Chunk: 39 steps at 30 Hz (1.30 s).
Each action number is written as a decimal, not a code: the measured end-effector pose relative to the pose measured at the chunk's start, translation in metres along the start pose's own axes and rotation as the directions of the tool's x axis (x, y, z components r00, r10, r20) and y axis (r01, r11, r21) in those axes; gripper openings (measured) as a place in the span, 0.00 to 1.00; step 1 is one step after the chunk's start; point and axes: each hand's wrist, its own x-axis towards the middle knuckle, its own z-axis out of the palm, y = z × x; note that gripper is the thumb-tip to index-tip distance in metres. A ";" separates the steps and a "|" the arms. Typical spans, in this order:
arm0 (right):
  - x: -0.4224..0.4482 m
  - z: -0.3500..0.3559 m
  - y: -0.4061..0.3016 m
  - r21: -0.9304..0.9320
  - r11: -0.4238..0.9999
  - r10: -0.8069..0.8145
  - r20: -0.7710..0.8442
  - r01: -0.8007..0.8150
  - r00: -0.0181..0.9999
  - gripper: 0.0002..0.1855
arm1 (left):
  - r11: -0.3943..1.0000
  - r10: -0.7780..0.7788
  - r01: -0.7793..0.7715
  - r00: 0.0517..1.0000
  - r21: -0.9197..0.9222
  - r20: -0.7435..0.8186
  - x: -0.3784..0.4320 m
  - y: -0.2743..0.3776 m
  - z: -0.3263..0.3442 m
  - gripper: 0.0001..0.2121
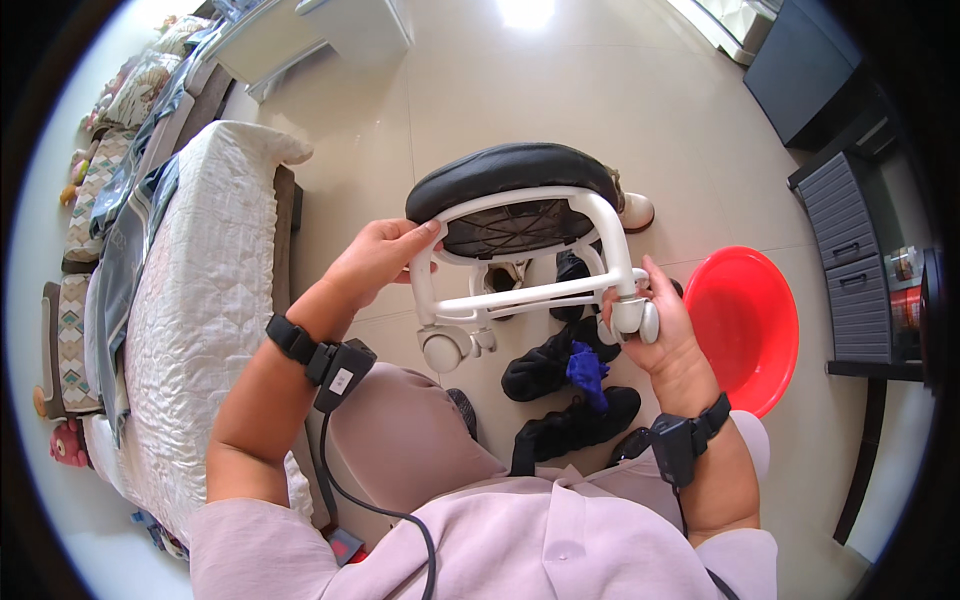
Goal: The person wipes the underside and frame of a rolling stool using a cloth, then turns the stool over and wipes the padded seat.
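Both hands hold up a small stool with a white frame (525, 294), tipped on its side so the underside of its black padded seat (517, 172) shows. My left hand (379, 259) grips the frame at the seat's left edge, thumb on top. My right hand (664, 326) is around the lower right corner, at a white caster (634, 319). Another caster (444, 351) hangs at the lower left. Below the stool, black shoes or boots (540, 367) lie on the floor with a blue cloth (587, 373) on them. Part of the right fingers is hidden behind the frame.
A red plastic basin (742, 330) stands on the floor at the right. A sofa with a white quilted cover (202, 300) runs along the left. Dark grey cabinets (844, 255) line the right side. A light-coloured shoe (637, 212) shows behind the seat. Cables hang from both wrist-worn devices.
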 end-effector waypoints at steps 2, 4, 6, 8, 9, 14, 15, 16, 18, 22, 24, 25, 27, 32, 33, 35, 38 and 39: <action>-0.001 -0.006 0.006 -0.067 0.995 0.066 -0.101 -0.073 0.993 0.24 | 0.998 -0.032 0.032 0.999 -0.049 -0.002 0.001 -0.008 0.001 0.20; 0.003 -0.008 0.015 -0.181 0.970 0.149 -0.076 -0.160 0.986 0.25 | 0.994 -0.071 0.068 0.997 -0.091 -0.026 -0.002 -0.018 -0.008 0.20; 0.005 -0.002 0.022 -0.428 0.880 0.204 -0.057 -0.208 0.977 0.25 | 0.995 0.000 -0.005 0.999 -0.103 -0.050 0.000 -0.031 -0.017 0.17; 0.012 0.010 0.030 -0.542 0.816 0.182 -0.086 -0.200 0.979 0.26 | 0.994 -0.027 0.016 0.995 -0.111 -0.095 0.000 -0.035 -0.022 0.17; 0.018 0.015 0.034 -0.643 0.745 0.151 -0.102 -0.181 0.983 0.26 | 0.994 -0.047 0.032 0.990 -0.109 -0.136 0.000 -0.037 -0.026 0.17; 0.040 0.049 0.062 -0.810 0.585 0.129 0.059 -0.028 0.990 0.23 | 0.987 -0.071 0.040 0.977 -0.153 -0.203 0.000 -0.065 -0.067 0.16; 0.038 0.061 0.072 -0.814 0.580 0.145 0.061 -0.035 0.988 0.23 | 0.980 -0.054 0.005 0.969 -0.199 -0.243 -0.005 -0.072 -0.080 0.16; 0.037 0.073 0.081 -0.824 0.566 0.151 0.112 0.007 0.982 0.23 | 0.966 -0.050 -0.028 0.955 -0.256 -0.294 -0.011 -0.077 -0.093 0.17; 0.031 0.101 0.104 -0.842 0.536 0.196 0.195 0.061 0.961 0.24 | 0.937 -0.056 -0.082 0.924 -0.340 -0.378 -0.032 -0.084 -0.118 0.17; 0.048 0.114 0.140 -0.860 0.502 0.303 0.273 0.091 0.913 0.22 | 0.899 -0.126 -0.093 0.882 -0.429 -0.454 -0.060 -0.102 -0.133 0.17; 0.072 0.100 0.158 -0.874 0.483 0.373 0.248 0.041 0.894 0.20 | 0.909 -0.163 -0.069 0.850 -0.412 -0.502 -0.052 -0.148 -0.155 0.18; 0.084 0.087 0.162 -0.875 0.481 0.377 0.262 0.053 0.888 0.20 | 0.949 -0.111 -0.064 0.847 -0.307 -0.520 -0.046 -0.156 -0.147 0.18; 0.094 0.061 0.167 -0.923 0.384 0.332 0.136 -0.002 0.933 0.20 | 0.955 -0.106 -0.043 0.874 -0.294 -0.473 -0.033 -0.174 -0.136 0.19; 0.099 0.019 0.139 -0.950 0.297 0.251 -0.015 -0.092 0.968 0.18 | 0.836 -0.123 -0.030 0.963 -0.548 -0.240 0.002 -0.202 -0.085 0.17; 0.101 0.013 0.132 -0.948 0.303 0.228 -0.024 -0.095 0.973 0.18 | 0.849 -0.107 -0.023 0.971 -0.529 -0.215 0.008 -0.202 -0.077 0.17; 0.099 0.006 0.119 -0.955 0.279 0.199 -0.048 -0.104 0.979 0.19 | 0.859 -0.094 -0.007 0.981 -0.512 -0.170 0.017 -0.201 -0.065 0.17; 0.104 -0.014 0.100 -0.991 -0.136 0.049 0.015 0.021 0.999 0.21 | 0.921 -0.085 0.046 0.993 -0.386 -0.084 0.029 -0.190 -0.059 0.17; 0.103 -0.012 0.100 -0.991 -0.133 0.043 0.007 0.013 0.999 0.21 | 0.967 -0.085 0.080 0.996 -0.242 -0.010 0.030 -0.187 -0.064 0.17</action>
